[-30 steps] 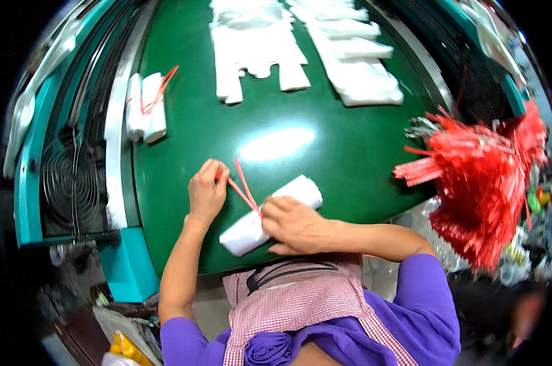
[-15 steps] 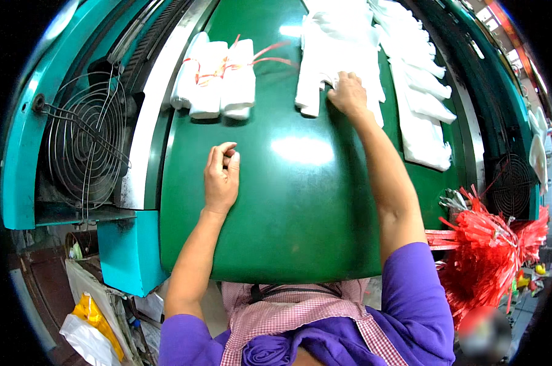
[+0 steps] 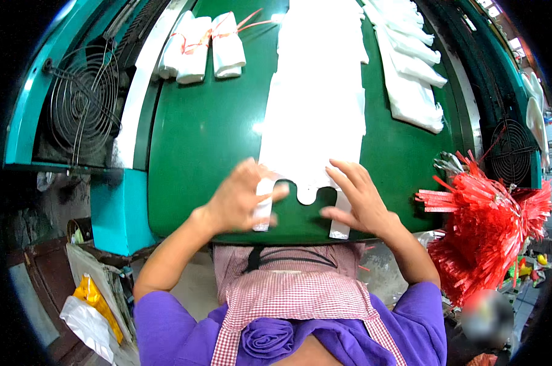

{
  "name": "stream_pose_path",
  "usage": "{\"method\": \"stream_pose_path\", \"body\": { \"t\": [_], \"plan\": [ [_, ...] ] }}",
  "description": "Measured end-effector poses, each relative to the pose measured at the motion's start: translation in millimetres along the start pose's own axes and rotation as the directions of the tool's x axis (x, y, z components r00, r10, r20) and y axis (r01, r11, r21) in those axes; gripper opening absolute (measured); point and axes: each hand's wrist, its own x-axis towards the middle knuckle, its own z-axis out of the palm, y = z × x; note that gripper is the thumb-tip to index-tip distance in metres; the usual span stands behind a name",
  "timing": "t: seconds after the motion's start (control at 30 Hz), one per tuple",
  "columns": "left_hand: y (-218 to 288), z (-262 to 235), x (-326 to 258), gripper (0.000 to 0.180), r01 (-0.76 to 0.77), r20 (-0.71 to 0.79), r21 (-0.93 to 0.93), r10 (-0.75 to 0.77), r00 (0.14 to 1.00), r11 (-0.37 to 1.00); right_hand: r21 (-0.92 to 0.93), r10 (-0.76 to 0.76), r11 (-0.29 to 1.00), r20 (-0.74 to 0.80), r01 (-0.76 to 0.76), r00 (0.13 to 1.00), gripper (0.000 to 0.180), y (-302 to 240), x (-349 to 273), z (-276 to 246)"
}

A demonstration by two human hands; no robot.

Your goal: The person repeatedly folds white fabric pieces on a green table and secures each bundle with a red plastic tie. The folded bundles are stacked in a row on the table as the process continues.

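Left hand [image 3: 239, 198] and right hand [image 3: 358, 198], both open-fingered, pressed one flat white plastic bag stack [image 3: 315, 116]; three tied white bag bundles [image 3: 203, 46] sat at 11 o'clock.

- A flat stack of bags [image 3: 315, 104] lies in the middle of the table [image 3: 197, 140], reaching its near edge.
- Both hands, the left hand [image 3: 239, 198] and the right hand [image 3: 358, 198], rest on its near end.
- Tied bundles [image 3: 203, 52] sit at the far left.
- More bags [image 3: 410, 73] lie along the right edge.
- A bunch of ties [image 3: 483, 226] hangs off the near right corner.
- A fan [image 3: 84, 107] stands left of the table.

Both hands — left [image 3: 236, 198], right [image 3: 358, 198] — have drawn a white bag stack [image 3: 315, 110] near.
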Motion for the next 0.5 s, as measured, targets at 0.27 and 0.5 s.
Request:
{"method": "stream_pose_path", "body": {
  "t": [0.27, 0.5],
  "plan": [
    [33.4, 9.7, -60.9, 0.082, 0.018, 0.250, 0.085, -0.038, 0.968, 0.996, -0.181, 0.169, 0.972, 0.085, -0.151, 0.982, 0.079, -12.9, -95.6, 35.6],
    [-3.4, 6.7, -11.2, 0.027, -0.189, 0.034, 0.030, 0.188, 0.982, 0.981, -0.125, 0.025, 0.992, -0.008, -0.026, 1.000, 0.051, 3.0, -82.7, 28.2]
  ]
}}
